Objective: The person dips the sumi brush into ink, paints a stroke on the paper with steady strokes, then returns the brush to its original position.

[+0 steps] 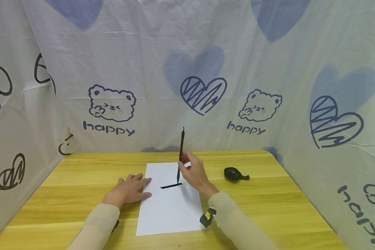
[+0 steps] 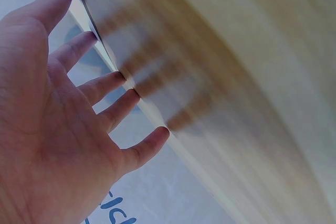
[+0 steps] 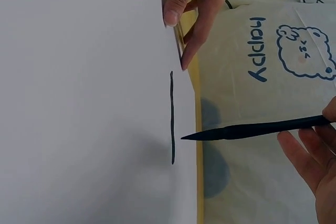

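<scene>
A dark writing brush [image 1: 181, 146] stands nearly upright in my right hand [image 1: 194, 172], pinched between thumb and fingers. Its pointed tip [image 3: 190, 137] hovers close to a black brush stroke [image 1: 171, 186], near that line's right end. The stroke runs across the upper half of a white paper sheet [image 1: 165, 215]. At the sheet's left edge lies my left hand [image 1: 128, 189], fingers spread, with thumb and index fingertips resting on the paper. In the left wrist view its fingers [image 2: 149, 145] reach down to the tabletop.
The yellow wood-grain table [image 1: 253, 208] carries a small glossy black object [image 1: 234, 174] with a narrow neck, right of the paper. A white printed curtain [image 1: 150, 80] hangs behind the table and along both sides. A dark wrist device [image 1: 207, 217] sits at the right cuff.
</scene>
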`<control>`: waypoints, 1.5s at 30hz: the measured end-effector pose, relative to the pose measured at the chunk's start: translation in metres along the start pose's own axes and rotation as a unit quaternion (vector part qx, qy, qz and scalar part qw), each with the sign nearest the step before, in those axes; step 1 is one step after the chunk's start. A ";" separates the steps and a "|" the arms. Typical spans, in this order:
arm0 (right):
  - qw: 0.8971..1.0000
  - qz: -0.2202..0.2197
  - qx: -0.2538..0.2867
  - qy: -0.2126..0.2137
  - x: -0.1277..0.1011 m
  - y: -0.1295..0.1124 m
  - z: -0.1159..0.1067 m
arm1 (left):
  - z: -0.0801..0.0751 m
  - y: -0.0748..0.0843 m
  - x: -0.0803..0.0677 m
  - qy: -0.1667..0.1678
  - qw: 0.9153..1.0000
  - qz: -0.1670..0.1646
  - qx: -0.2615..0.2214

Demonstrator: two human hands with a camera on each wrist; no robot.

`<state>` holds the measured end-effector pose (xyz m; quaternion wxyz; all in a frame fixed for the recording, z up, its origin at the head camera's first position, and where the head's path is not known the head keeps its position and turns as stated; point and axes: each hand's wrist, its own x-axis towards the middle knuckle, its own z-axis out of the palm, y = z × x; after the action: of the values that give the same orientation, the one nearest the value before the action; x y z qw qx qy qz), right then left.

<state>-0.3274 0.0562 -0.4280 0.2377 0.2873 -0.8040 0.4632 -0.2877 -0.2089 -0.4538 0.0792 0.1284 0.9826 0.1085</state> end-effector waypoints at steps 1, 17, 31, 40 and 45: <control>1.000 -0.003 0.001 0.001 0.000 -0.001 0.000 | 0.000 0.000 0.000 0.000 1.000 0.000 0.000; 1.000 -0.006 0.022 0.013 0.002 -0.004 0.000 | 0.002 -0.002 0.004 0.000 1.000 0.001 0.001; 0.999 0.013 0.035 0.028 0.007 -0.001 -0.015 | 0.003 -0.003 0.003 0.002 1.000 0.005 0.002; 0.998 0.024 0.039 0.037 0.012 0.008 -0.049 | 0.005 -0.006 0.004 0.007 1.000 0.004 0.002; 0.999 0.023 0.014 0.041 0.013 0.017 -0.070 | 0.006 -0.006 0.004 0.009 1.000 0.003 0.001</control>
<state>-0.3401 0.1214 -0.3981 0.2558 0.2530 -0.7934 0.4910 -0.2921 -0.2127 -0.4614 0.0699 0.1310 0.9830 0.1085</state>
